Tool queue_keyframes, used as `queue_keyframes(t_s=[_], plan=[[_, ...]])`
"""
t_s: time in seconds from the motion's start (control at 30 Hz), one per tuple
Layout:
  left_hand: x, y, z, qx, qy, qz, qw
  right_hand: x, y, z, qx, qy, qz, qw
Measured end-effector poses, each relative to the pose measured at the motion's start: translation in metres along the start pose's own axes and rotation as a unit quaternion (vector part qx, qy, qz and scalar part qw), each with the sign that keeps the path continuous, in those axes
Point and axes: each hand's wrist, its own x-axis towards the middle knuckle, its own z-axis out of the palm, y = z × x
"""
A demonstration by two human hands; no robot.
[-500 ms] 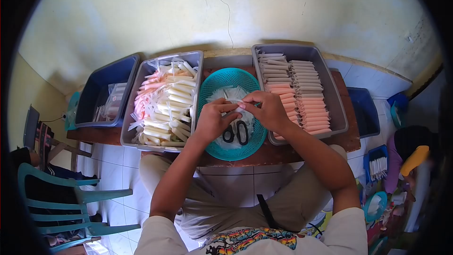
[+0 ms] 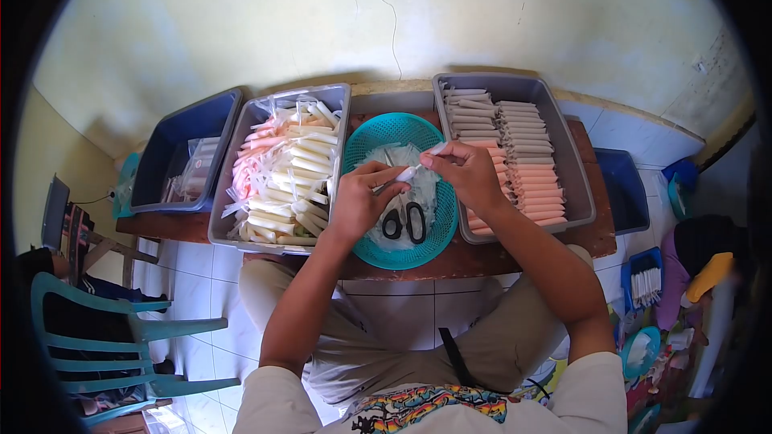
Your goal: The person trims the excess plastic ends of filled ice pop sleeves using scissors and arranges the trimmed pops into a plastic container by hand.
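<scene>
Our left hand (image 2: 359, 199), fingers drawn together, pinches a white packet (image 2: 406, 174) above the teal basket (image 2: 386, 128); our right hand (image 2: 473, 177), also pinching, grips thin plastic (image 2: 439, 147) just beside it. Below, we see scissors (image 2: 408, 219) on clear plastic (image 2: 432, 193). On the surface (image 2: 597, 239), 2 grey tubs (image 2: 567, 161) flank the basket.

Through my remote feed, the small white piece (image 2: 408, 174) looks like smooth plastic. I see perforated plastic in the basket (image 2: 394, 255), crinkled glossy film (image 2: 433, 197), smooth plastic-handled scissors (image 2: 416, 223), a wooden surface (image 2: 370, 270), shiny floor tiles (image 2: 190, 297) and matt cloth trousers (image 2: 346, 358).
</scene>
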Motion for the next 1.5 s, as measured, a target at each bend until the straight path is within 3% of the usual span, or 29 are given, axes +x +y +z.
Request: queue_keyframes(t_s=[0.37, 0.6, 1.2, 1.4, 1.47, 1.5], plan=[[-0.002, -0.002, -0.027, 0.082, 0.016, 0.028, 0.996, -0.006, -0.016, 0.005, 0.061, 0.071, 0.008, 0.996], [-0.004, -0.005, -0.046, 0.081, 0.002, 0.016, 0.997, 0.001, -0.019, 0.017, 0.064, 0.061, 0.018, 0.996], [-0.010, -0.019, -0.036, 0.132, 0.071, -0.003, 0.989, 0.020, -0.005, 0.019, 0.022, 0.022, 0.052, 0.998], [-0.009, -0.019, -0.035, 0.135, 0.089, -0.006, 0.987, 0.009, -0.004, 0.023, -0.050, -0.057, 0.102, 0.992], [-0.010, -0.020, -0.035, 0.145, 0.100, -0.002, 0.984, -0.001, -0.010, 0.033, -0.237, -0.104, 0.046, 0.965], [-0.010, -0.020, -0.035, 0.145, 0.101, -0.003, 0.984, -0.004, -0.007, 0.038, -0.238, -0.105, 0.046, 0.965]])
